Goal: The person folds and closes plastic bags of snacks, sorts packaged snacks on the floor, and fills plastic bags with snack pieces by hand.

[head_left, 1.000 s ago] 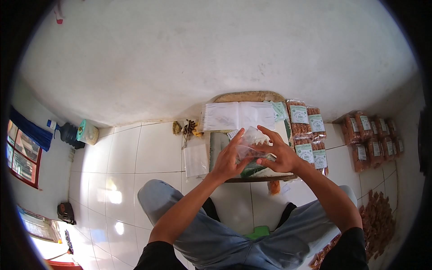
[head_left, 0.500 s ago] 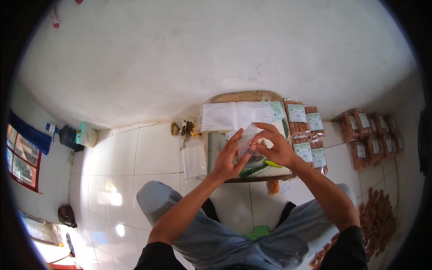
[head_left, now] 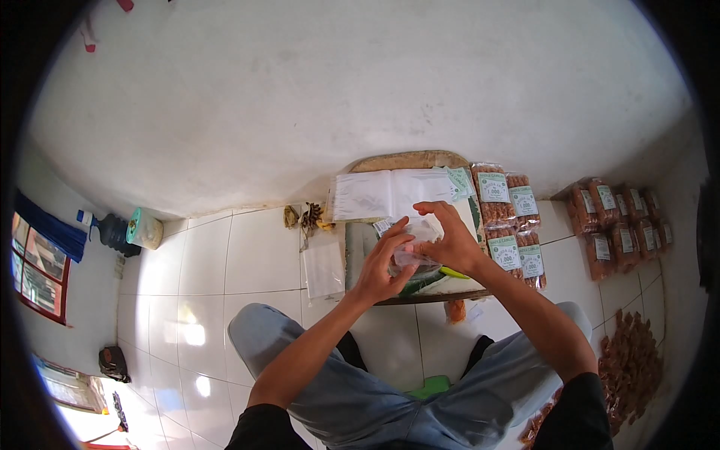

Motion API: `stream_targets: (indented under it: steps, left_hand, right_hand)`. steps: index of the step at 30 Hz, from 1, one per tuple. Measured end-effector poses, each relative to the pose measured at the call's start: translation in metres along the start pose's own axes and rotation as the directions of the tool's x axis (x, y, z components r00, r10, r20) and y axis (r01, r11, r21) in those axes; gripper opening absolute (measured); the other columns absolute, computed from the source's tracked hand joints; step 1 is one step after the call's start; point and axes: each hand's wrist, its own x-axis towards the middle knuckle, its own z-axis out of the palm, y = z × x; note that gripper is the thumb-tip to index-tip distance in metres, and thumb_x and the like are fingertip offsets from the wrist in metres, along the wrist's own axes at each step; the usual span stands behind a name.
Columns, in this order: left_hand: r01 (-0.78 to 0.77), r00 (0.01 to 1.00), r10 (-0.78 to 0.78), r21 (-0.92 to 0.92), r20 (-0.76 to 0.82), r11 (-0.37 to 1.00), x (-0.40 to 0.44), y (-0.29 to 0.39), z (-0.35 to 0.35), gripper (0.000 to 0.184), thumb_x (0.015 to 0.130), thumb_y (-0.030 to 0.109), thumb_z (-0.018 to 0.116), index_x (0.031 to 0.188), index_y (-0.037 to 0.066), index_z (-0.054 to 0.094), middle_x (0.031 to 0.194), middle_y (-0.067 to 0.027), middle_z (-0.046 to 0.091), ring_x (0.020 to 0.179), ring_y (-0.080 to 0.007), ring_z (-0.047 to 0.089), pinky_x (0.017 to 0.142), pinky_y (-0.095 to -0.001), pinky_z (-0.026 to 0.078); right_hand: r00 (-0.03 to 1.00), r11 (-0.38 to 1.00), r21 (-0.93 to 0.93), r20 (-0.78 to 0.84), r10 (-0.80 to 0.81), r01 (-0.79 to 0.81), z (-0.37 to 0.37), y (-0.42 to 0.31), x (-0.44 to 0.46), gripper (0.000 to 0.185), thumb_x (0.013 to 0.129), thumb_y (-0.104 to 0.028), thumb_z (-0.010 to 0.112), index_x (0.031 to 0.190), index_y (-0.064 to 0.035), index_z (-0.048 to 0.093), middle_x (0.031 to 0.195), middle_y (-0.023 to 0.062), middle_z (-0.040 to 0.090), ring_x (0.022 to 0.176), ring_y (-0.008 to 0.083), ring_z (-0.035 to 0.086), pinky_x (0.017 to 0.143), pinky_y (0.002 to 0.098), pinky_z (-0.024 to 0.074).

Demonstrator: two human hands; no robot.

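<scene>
A clear plastic bag is crumpled between my two hands above the low wooden table. My left hand grips its left side, fingers curled and thumb below. On the other side, my right hand has its thumb on the film and its index finger raised and bent. Whether the right hand's other fingers hold the film is partly hidden. Flat clear bags lie in a stack at the table's back, with green-and-white labels on their right end. Below my hands shows a yellow-green object.
Labelled packs of brown snacks stand right of the table, with more packs by the right wall. Loose brown pieces are heaped on the floor. Left of the table are a plastic sheet and small bananas.
The plastic bag has sunk lower between my hands and spread wider. My right hand has shifted slightly left, its index finger lifting.
</scene>
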Motion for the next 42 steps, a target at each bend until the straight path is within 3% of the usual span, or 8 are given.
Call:
stream_targets:
  steps: [8,16,22,29,32,39,41,42]
  left_hand:
    - [0.094,0.995,-0.093,-0.015,0.042,0.995,0.001,-0.004,0.003,0.064,0.074,0.028,0.081,0.127,0.005,0.052,0.149,-0.0204,0.036,0.134,-0.0374,0.04,0.105,-0.0447,0.04]
    - [0.17,0.981,-0.167,-0.023,0.093,0.985,0.001,-0.006,0.004,0.071,0.07,0.039,0.085,0.128,0.013,0.053,0.148,-0.0161,0.038,0.134,-0.0353,0.04,0.105,-0.0447,0.041]
    - [0.146,0.986,-0.15,0.053,0.069,0.988,-0.002,-0.013,0.003,0.075,0.069,0.029,0.088,0.13,0.008,0.051,0.145,-0.0142,0.042,0.12,-0.0246,0.053,0.08,-0.0297,0.051]
    - [0.133,0.985,-0.137,0.05,0.107,0.99,-0.004,-0.018,0.0,0.08,0.068,0.031,0.089,0.132,0.006,0.048,0.141,-0.0138,0.046,0.092,-0.0172,0.06,0.076,-0.0288,0.05]
    - [0.162,0.974,-0.168,0.051,0.155,0.986,-0.001,-0.015,-0.002,0.079,0.068,0.045,0.085,0.13,0.01,0.052,0.14,-0.0136,0.048,0.124,-0.031,0.052,0.097,-0.0407,0.047]
    - [0.351,0.918,-0.32,-0.108,0.234,0.93,-0.001,-0.012,-0.005,0.07,0.072,0.039,0.083,0.129,0.009,0.055,0.139,-0.0139,0.049,0.123,-0.0319,0.053,0.098,-0.0414,0.047]
    - [0.273,0.942,-0.251,-0.075,0.222,0.959,-0.001,-0.012,-0.008,0.059,0.078,0.02,0.078,0.13,0.006,0.054,0.13,-0.0084,0.054,0.101,-0.0119,0.058,0.078,-0.0282,0.048]
    - [0.274,0.942,-0.252,-0.075,0.22,0.959,-0.001,-0.011,-0.009,0.059,0.078,0.02,0.078,0.13,0.006,0.054,0.13,-0.0084,0.054,0.101,-0.0119,0.058,0.078,-0.0282,0.048]
  right_hand:
    - [1.0,0.991,-0.129,-0.011,-0.028,0.026,-0.025,-0.014,0.0,0.067,0.071,-0.013,0.082,0.129,-0.0095,0.049,0.129,0.0111,0.05,0.123,0.0322,0.047,0.105,0.0404,0.0393]
    - [0.921,0.868,-0.309,0.149,-0.36,0.389,-0.05,-0.024,0.001,0.06,0.069,-0.003,0.079,0.123,-0.0101,0.055,0.13,0.0099,0.05,0.124,0.0307,0.047,0.1,0.0411,0.0447]
    - [1.0,0.926,-0.378,0.003,0.004,-0.002,-0.071,-0.027,-0.007,0.036,0.078,-0.016,0.074,0.113,-0.0115,0.065,0.124,0.0102,0.055,0.119,0.0337,0.05,0.096,0.0415,0.0465]
    - [0.947,0.947,-0.253,0.299,-0.116,0.196,-0.061,-0.018,-0.028,0.045,0.073,-0.03,0.082,0.114,-0.0182,0.07,0.145,0.0178,0.04,0.134,0.0382,0.037,0.107,0.0461,0.0367]
    - [0.933,0.964,-0.167,0.332,-0.141,0.206,-0.045,-0.004,-0.029,0.049,0.07,-0.025,0.084,0.116,-0.0195,0.07,0.151,0.0176,0.031,0.138,0.04,0.029,0.11,0.0471,0.0334]
    - [0.951,0.984,-0.026,0.26,-0.166,0.178,-0.018,0.016,-0.029,0.042,0.072,-0.02,0.082,0.112,-0.0161,0.072,0.153,0.0178,0.029,0.139,0.0398,0.028,0.111,0.0477,0.0311]
    - [0.951,0.979,-0.015,0.239,-0.195,0.204,-0.016,0.018,-0.026,0.04,0.072,-0.02,0.082,0.111,-0.0154,0.072,0.153,0.0178,0.028,0.139,0.0398,0.028,0.11,0.0477,0.0313]
    - [0.953,0.979,-0.008,0.231,-0.194,0.201,-0.016,0.019,-0.024,0.038,0.072,-0.02,0.082,0.108,-0.0152,0.073,0.152,0.0174,0.031,0.137,0.0392,0.031,0.109,0.0474,0.0326]
